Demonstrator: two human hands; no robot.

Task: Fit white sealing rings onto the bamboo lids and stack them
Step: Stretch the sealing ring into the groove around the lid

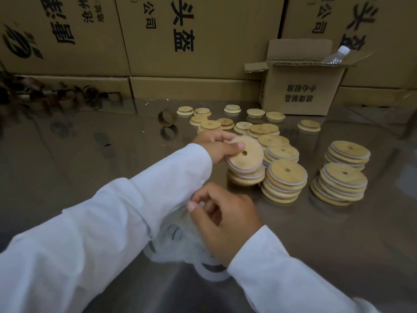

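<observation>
My left hand (216,146) grips a round bamboo lid (247,155) with a white ring on its rim, tilted just above a short stack of ringed lids (246,177). My right hand (225,215) hovers over a pile of white sealing rings (180,247) near me, its fingers curled and a thin ring seemingly pinched at the thumb. Three more stacks of ringed lids stand to the right: one (284,180) beside the short stack, two (339,182) (348,154) further right. Several loose lids without rings (228,123) lie behind.
A shiny steel table (90,154) carries everything. An open small carton (302,86) holding a plastic bottle (336,56) stands at the back right. Large printed cartons (191,37) wall off the back. Brown tape cores (167,118) lie at the back left and centre.
</observation>
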